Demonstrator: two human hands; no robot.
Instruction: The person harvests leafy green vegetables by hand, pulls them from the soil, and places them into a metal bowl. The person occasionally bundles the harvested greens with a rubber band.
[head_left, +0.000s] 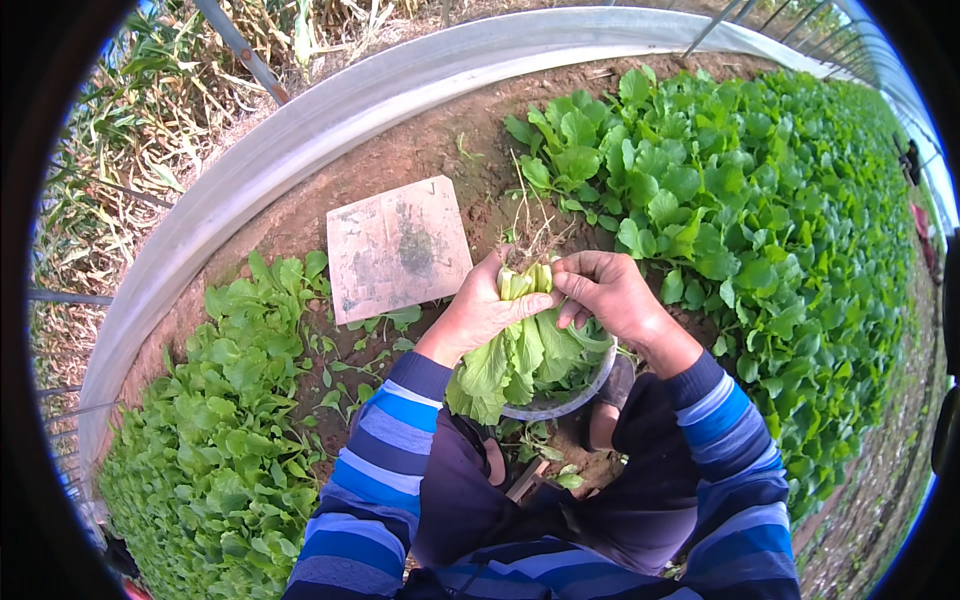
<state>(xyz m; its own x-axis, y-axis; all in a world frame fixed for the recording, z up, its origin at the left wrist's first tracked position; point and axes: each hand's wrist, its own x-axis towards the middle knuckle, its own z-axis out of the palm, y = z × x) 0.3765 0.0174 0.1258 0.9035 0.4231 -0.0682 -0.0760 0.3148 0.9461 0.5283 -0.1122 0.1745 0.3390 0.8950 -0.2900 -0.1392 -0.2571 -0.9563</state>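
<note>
My left hand (495, 300) grips a bunch of leafy greens (517, 356) around the pale stems. Thin dirty roots (531, 232) stick out at the far end, and the broad leaves hang down towards me. At the right side of the stems, my right hand (606, 291) has its thumb and forefinger pinched together near the bunch. Whether something lies between those fingertips I cannot tell. Beneath the leaves stands a round, clear plastic basin (577, 405) with more greens in it, partly hidden by the bunch and my hands.
A worn square board (397, 247) lies on the soil to the left. Dense beds of greens grow at right (735, 187) and at left (225, 420). Plastic sheeting (262, 157) curves along the far side. My feet flank the basin; a small piece of wood (529, 480) shows between my legs.
</note>
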